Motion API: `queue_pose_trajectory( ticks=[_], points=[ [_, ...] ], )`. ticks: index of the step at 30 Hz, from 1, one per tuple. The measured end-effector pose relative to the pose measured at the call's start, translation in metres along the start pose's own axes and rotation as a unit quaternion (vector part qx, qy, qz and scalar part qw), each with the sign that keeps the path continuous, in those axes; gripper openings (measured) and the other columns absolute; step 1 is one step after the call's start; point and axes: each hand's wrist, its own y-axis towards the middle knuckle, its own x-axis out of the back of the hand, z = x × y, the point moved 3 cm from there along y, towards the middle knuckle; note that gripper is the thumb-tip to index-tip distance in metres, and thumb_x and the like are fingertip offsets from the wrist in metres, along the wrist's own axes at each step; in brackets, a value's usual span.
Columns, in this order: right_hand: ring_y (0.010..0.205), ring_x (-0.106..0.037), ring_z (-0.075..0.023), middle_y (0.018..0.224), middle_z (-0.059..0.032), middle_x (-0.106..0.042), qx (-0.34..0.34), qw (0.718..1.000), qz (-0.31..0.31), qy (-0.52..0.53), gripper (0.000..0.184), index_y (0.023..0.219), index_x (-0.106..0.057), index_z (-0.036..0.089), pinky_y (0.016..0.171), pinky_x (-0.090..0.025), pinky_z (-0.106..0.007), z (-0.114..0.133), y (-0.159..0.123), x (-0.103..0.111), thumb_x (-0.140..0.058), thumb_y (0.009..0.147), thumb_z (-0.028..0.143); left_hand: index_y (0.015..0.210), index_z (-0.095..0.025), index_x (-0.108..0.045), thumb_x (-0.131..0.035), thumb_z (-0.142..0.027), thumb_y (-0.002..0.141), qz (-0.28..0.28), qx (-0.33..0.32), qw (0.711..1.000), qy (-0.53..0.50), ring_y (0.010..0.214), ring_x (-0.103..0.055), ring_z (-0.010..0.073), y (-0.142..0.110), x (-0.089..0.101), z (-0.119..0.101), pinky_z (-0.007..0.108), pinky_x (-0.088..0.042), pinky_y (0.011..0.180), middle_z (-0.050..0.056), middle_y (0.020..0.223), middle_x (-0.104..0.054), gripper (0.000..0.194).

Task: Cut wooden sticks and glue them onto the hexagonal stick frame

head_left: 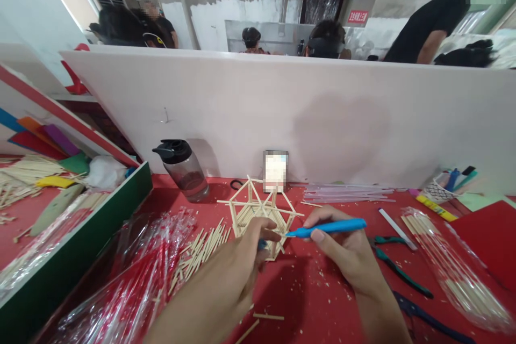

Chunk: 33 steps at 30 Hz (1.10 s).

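Red desk (318, 301) bears the stick frame (264, 209), spoked top joined, loose sticks (203, 247) beside it unattached. My right hand (346, 252) grips a blue pen (342, 226); my left hand (237, 263)'s hold is unclear.

The pale stick frame (264, 210), open and many-sided, stands on the red surface (322, 285). The blue pen (338, 227) lies nearly level, tip at its side.

The single view looks forward and steeply down from the wearer's head — close above both hands.
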Motion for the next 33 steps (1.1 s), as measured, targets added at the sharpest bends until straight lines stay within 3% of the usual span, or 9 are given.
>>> queue_pose_trajectory(
  ticks=[5,14,22,28,33],
  points=[
    [0.071,-0.062,-0.0156,0.077,-0.0017,-0.068,0.004,0.999,0.049,0.017,0.015,0.085,-0.072,0.024,0.063,-0.051,-0.026,0.003,-0.003,-0.003,-0.068,0.087,0.038,0.112,-0.027,-0.050,-0.041,-0.022,0.096,0.053,0.022,0.998,0.009,0.075,-0.064,0.0168,0.002,-0.002,-0.002,0.026,-0.043,0.062,0.000,0.090,-0.069,0.019],
    [0.072,-0.062,-0.0149,0.078,-0.0010,-0.070,-0.021,0.992,0.128,0.010,0.009,0.089,-0.074,0.023,0.068,-0.050,-0.027,0.001,-0.005,-0.008,-0.070,0.087,0.032,0.107,-0.023,-0.057,-0.040,-0.023,0.096,0.065,0.005,0.996,0.056,0.072,-0.060,0.0173,0.001,-0.008,0.002,0.028,-0.036,0.062,0.002,0.086,-0.067,0.020],
    [0.071,-0.063,-0.0146,0.079,-0.0023,-0.074,0.037,0.972,0.230,0.010,0.015,0.093,-0.081,0.027,0.064,-0.046,-0.026,0.004,-0.008,0.001,-0.083,0.078,0.031,0.105,-0.022,-0.063,-0.041,-0.023,0.095,0.127,-0.015,0.991,0.033,0.079,-0.063,0.0206,0.000,-0.015,-0.012,0.031,-0.037,0.065,0.006,0.094,-0.071,0.023],
    [0.067,-0.062,-0.0135,0.075,-0.0010,-0.072,0.015,0.980,0.201,0.007,0.017,0.095,-0.081,0.028,0.060,-0.045,-0.024,0.003,-0.017,0.016,-0.081,0.080,0.035,0.116,-0.023,-0.056,-0.040,-0.026,0.097,0.069,-0.031,0.997,-0.014,0.086,-0.065,0.0243,0.004,-0.028,-0.029,0.031,-0.041,0.065,0.008,0.101,-0.070,0.026],
    [0.080,-0.064,-0.0158,0.091,-0.0013,-0.070,-0.017,0.997,0.054,-0.053,0.021,0.102,-0.071,0.027,0.071,-0.051,-0.024,0.004,-0.032,0.033,-0.075,0.084,0.039,0.118,-0.022,-0.059,-0.036,-0.022,0.097,0.004,-0.067,0.998,0.006,0.086,-0.067,0.0250,0.007,-0.041,-0.037,0.032,-0.045,0.068,0.009,0.096,-0.071,0.031]
  ],
)
